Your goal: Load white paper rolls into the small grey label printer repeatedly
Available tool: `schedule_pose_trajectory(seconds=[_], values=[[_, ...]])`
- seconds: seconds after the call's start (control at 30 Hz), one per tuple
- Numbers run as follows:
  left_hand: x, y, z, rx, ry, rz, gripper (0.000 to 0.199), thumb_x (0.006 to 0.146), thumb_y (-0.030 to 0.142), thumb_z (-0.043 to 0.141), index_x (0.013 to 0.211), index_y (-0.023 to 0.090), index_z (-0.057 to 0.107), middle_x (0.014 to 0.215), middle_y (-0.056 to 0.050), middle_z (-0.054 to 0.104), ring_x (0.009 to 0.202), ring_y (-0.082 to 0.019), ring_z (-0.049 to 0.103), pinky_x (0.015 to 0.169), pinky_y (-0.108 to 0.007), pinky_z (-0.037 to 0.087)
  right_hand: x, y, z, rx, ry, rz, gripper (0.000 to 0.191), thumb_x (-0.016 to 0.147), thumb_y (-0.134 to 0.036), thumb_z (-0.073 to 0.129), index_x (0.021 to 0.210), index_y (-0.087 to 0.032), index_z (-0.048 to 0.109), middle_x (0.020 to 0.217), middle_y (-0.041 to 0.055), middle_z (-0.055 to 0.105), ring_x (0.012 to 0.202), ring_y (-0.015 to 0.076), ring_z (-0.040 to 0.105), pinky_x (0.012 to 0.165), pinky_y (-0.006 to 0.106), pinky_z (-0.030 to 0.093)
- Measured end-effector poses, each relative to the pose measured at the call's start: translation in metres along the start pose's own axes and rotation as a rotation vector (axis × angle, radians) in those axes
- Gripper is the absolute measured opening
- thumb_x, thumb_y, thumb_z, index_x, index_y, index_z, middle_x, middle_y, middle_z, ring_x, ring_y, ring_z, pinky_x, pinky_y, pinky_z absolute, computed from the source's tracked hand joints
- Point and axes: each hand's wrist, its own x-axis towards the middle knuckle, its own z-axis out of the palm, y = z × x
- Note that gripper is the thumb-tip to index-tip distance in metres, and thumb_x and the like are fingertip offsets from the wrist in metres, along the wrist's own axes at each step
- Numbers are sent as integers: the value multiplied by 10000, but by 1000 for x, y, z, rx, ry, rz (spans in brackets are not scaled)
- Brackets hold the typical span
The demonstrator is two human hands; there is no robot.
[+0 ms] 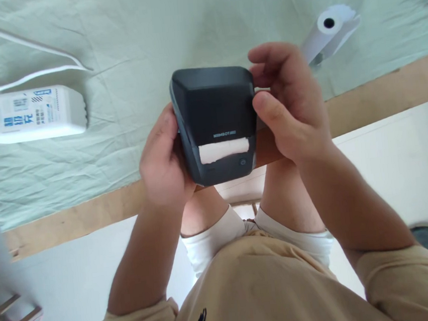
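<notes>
A black label printer (pixel 217 115) marked NIIMBOT is tilted toward me above the table's front edge. A torn-edged strip of white paper (pixel 224 150) shows in its front slot, with a power button below right. My left hand (pixel 164 157) is closed around the printer's left side, thumb along the edge and the other fingers hidden beneath. By the right side is my right hand (pixel 291 97), its fingers curved and apart. Its thumb and fingertips are at the printer's right edge; whether they press on it I cannot tell.
A roll of white paper (pixel 323 34) with a loose end lies beyond my right hand. On the left rests a white power bank-like block (pixel 35 113) near a white cable (pixel 36 45). Pale green cloth (pixel 129 32) covers the table, bordered by a wooden edge (pixel 91 218).
</notes>
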Motion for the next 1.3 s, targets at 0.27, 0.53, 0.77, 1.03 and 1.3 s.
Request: schedule_pose_trajectory(seconds=[0.27, 0.53, 0.77, 1.03, 1.3], values=[[2, 7, 8, -101, -39, 2, 417, 1116, 64, 565, 776, 128, 797, 763, 14, 739, 710, -65, 669, 745, -172, 581, -2, 0, 0, 88, -18, -4, 590, 905, -662, 858, 1391, -395, 656, 1101, 25, 663, 971, 239, 693, 882, 444, 664], [2, -6, -7, -8, -25, 2, 359, 1171, 295, 573, 1030, 197, 888, 1070, -12, 857, 1045, -170, 772, 1011, -282, 632, 2, -22, 7, -57, 277, -81, 466, 1015, -708, 773, 1227, -316, 636, 942, -37, 619, 641, 89, 574, 601, 282, 582], [-2, 6, -2, 105, -124, -80, 444, 1111, 616, 665, 1154, 236, 889, 1232, -76, 855, 1456, -345, 685, 1159, -416, 603, 20, -49, 11, -211, 356, -152, 211, 1102, -285, 693, 973, -294, 526, 1022, -13, 659, 870, 168, 771, 572, 308, 487], [-4, 1, 0, 133, -150, -11, 424, 1163, 532, 582, 1194, 230, 877, 1077, -80, 814, 1441, -308, 704, 1186, -399, 614, 41, -50, -25, -846, -438, -187, 326, 965, -379, 721, 1288, -369, 680, 900, -14, 790, 700, 235, 667, 555, 382, 368], [-7, 6, 6, 62, -144, -58, 364, 1148, 489, 657, 1001, 232, 869, 862, -42, 750, 1240, -257, 799, 1004, -321, 685, 25, -54, -36, -215, 20, 102, 430, 935, -535, 698, 1340, -390, 718, 963, 5, 700, 691, 183, 657, 542, 344, 502]])
